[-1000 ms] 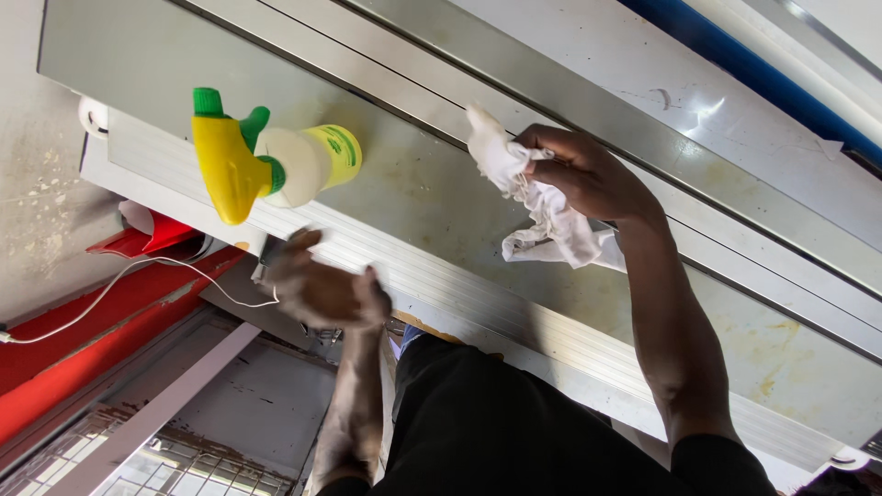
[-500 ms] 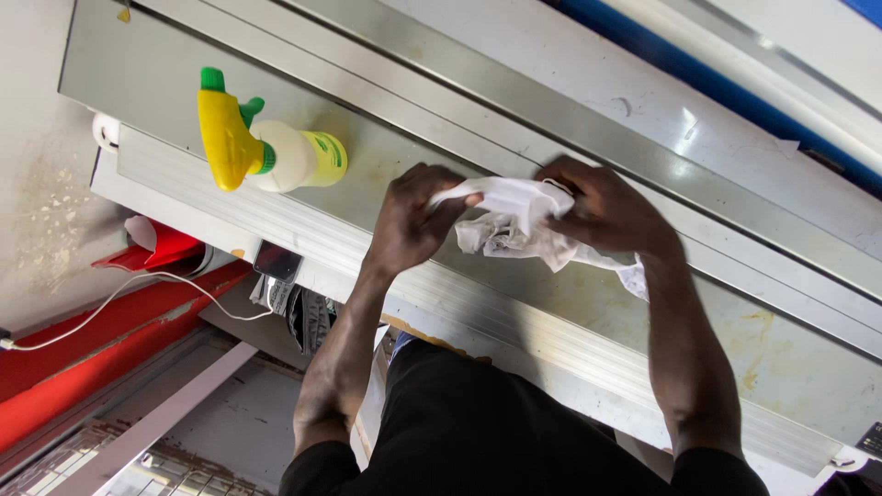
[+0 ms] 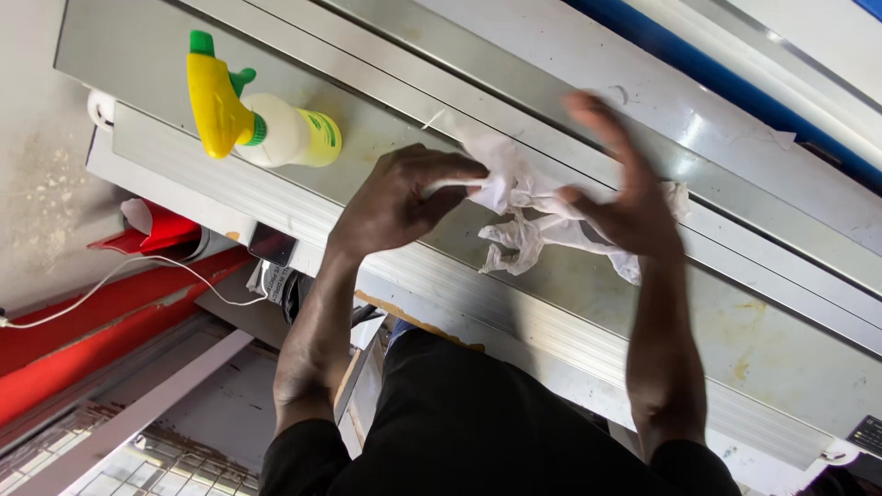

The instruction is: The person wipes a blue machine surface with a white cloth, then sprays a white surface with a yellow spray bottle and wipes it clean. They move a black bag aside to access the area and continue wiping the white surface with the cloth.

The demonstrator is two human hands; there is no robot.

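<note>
Both hands on a white cloth over a metal panel.

Nearest us, a red bar [image 3: 83, 321] with a white cable [image 3: 138, 271]; beyond, a spray bottle [image 3: 262, 124] lies on the panel [image 3: 735, 321]. Our left hand [image 3: 400, 197] pinches the crumpled cloth [image 3: 524, 207] shut; our right hand [image 3: 620, 197], blurred, fingers spread, presses its far end.

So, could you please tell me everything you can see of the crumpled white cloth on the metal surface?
The crumpled white cloth looks thin and soft, like a rag or tissue, bunched and twisted with loose ends trailing. It lies on the grey metal surface, right of the yellow-capped spray bottle and apart from it. The left hand pinches its upper end; the right hand, blurred, covers its other side.
</note>
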